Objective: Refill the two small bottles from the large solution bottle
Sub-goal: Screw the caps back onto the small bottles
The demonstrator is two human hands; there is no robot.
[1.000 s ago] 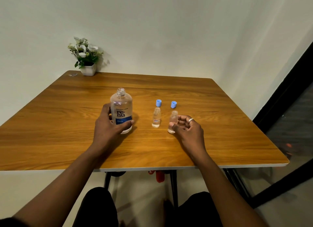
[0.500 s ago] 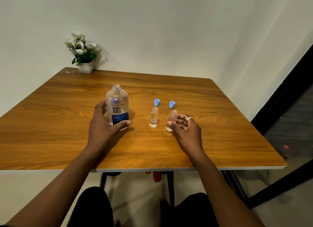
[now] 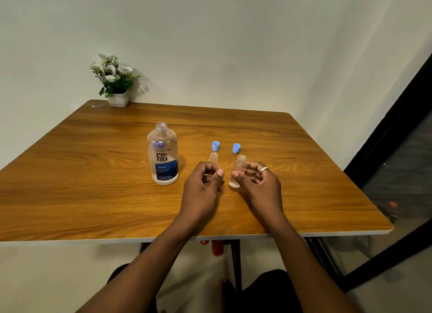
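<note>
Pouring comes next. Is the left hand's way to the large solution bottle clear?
Likely yes: the large solution bottle stands just beside the left hand, nothing between, though that hand grips the left small bottle.

Both forearms are bare from the lower frame edge up to the left hand (image 3: 203,184) and right hand (image 3: 259,186). A plain silver ring (image 3: 264,169) circles one right-hand finger, at that hand's 12 o'clock. Dark cloth (image 3: 264,291) covers both knees at 6 o'clock.

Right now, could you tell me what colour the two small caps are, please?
Both caps are light blue, shown in the head view.
</note>
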